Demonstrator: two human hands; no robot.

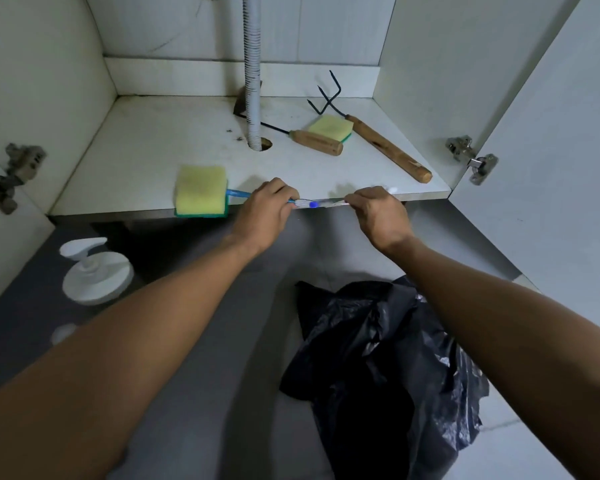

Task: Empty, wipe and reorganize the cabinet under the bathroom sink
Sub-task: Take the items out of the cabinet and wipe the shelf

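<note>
At the cabinet floor's (153, 161) front edge, the left hand (267, 209) has its grip clamped on a blue toothbrush (238, 193), and the right hand (378, 211) pinches a thin whitish item, too blurred to identify. A yellow sponge (201, 188) lies at nine o'clock of the left hand; a black bag (388, 358) sits at six o'clock.

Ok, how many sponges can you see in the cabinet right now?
2. One sponge lies at the front left edge of the cabinet floor; the other sponge sits farther back, right of the drain hose, between two wooden-handled tools. None appears hidden.
</note>
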